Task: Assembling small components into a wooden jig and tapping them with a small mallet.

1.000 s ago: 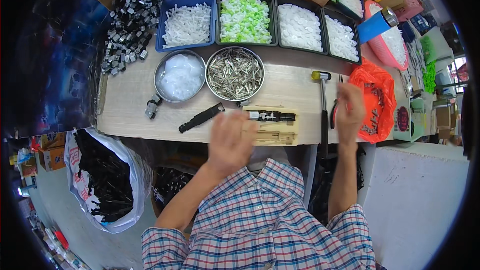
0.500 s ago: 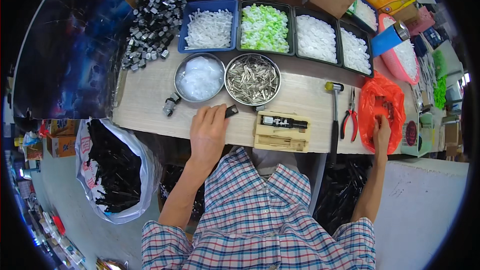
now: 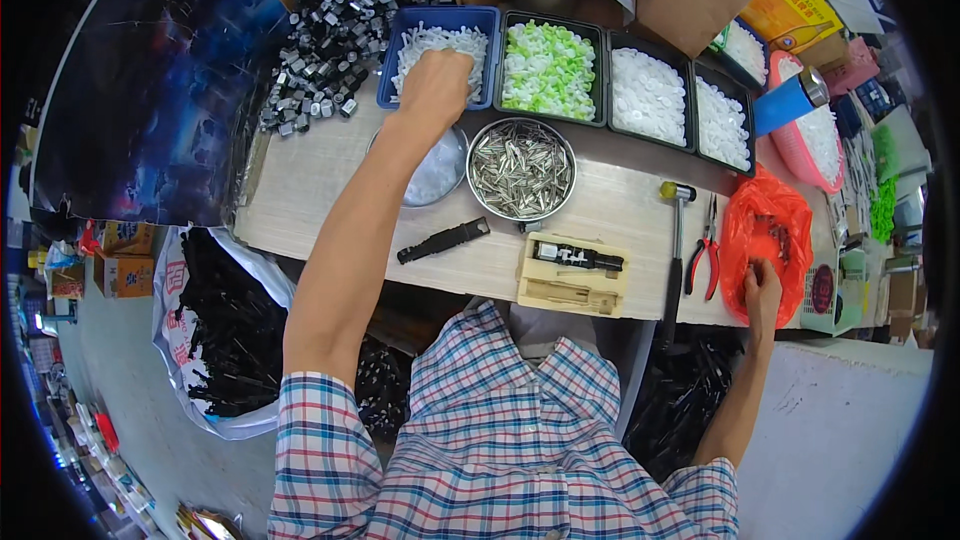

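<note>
Wooden bench | left hand grip closed in blue tray of white parts | right hand grip unclear in orange bag

1. Round steel bowl of metal pins.
2. Green parts tray behind the bowl.
3. Hammer and red pliers right of the bowl.
4. Black handle near the bowl's left front.

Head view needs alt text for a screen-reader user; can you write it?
Seen from above, a person's left hand reaches into a blue tray of white parts while the right hand dips into an orange bag. On the wooden bench lie a metal bowl of pins, hammer and pliers.
</note>
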